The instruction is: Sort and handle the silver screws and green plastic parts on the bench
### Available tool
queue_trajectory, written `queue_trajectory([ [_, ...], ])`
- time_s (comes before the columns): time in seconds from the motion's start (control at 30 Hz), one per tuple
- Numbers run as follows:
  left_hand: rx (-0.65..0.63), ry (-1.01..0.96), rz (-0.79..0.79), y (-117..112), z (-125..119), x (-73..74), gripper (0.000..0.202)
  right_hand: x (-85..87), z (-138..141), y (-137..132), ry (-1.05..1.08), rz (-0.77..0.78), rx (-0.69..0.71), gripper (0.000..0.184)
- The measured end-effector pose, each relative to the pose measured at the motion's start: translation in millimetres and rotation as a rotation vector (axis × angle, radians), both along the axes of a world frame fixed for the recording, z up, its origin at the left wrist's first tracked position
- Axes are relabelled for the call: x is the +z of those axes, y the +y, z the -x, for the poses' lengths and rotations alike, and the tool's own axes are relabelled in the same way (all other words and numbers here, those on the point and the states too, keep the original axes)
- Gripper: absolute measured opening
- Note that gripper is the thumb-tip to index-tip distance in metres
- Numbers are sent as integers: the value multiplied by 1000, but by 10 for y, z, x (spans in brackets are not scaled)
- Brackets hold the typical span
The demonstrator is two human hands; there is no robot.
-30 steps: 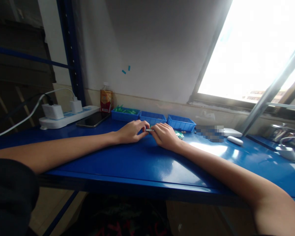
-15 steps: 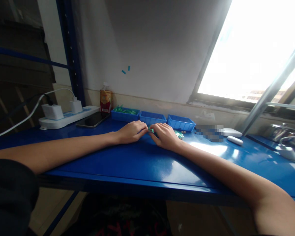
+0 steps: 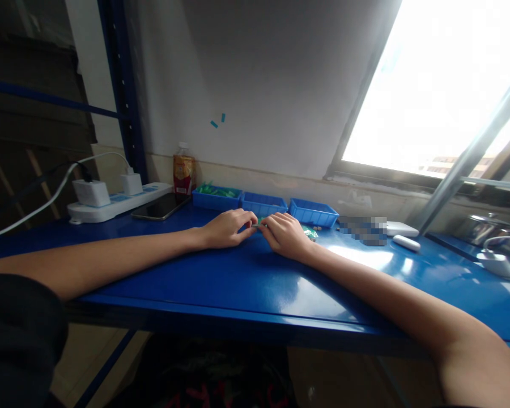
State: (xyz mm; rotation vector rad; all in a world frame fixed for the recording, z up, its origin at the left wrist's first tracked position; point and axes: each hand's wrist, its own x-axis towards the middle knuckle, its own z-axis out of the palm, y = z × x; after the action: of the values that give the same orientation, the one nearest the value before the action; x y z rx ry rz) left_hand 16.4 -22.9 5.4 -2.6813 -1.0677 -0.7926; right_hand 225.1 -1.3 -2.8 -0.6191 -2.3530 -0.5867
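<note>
My left hand [image 3: 227, 228] and my right hand [image 3: 287, 234] meet over the middle of the blue table. Between their fingertips is a small green piece [image 3: 260, 221], too small and covered to name. The left thumb and index finger pinch its left end, and the right fingers close on the other end. Partly behind my right hand lies a green-and-white packet [image 3: 310, 233], with a few tiny beige bits [image 3: 318, 228] beside it. Beyond the hands stand three blue bins: a left bin [image 3: 216, 203] filled with green strips, a middle bin [image 3: 263, 204] and a right bin [image 3: 313, 213].
To the left, a white power strip [image 3: 106, 212] with plugged-in chargers, a phone [image 3: 161, 207] and a red-yellow bottle [image 3: 183, 173]. On the right are a white case [image 3: 406, 243], a slanted metal pole [image 3: 463, 153] and a steel pot [image 3: 484, 226]. The wall and window close off the back.
Both hands stay in place while their fingers shift on the green piece. The left thumb and index finger form a wider loop, and the right thumb has come up closer to its fingers.
</note>
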Motion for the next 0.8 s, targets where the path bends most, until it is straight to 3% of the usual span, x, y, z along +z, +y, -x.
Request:
queue_trajectory([
  [0.33, -15, 64, -10, 38, 6, 7, 35, -2, -13, 3, -10, 15, 48, 18],
  [0.6, 4, -24, -4, 22, 18, -22, 26, -1, -1, 4, -4, -16, 10, 25],
  [0.8, 12, 34, -26, 24, 13, -12, 23, -5, -3, 14, -8, -7, 16, 26],
])
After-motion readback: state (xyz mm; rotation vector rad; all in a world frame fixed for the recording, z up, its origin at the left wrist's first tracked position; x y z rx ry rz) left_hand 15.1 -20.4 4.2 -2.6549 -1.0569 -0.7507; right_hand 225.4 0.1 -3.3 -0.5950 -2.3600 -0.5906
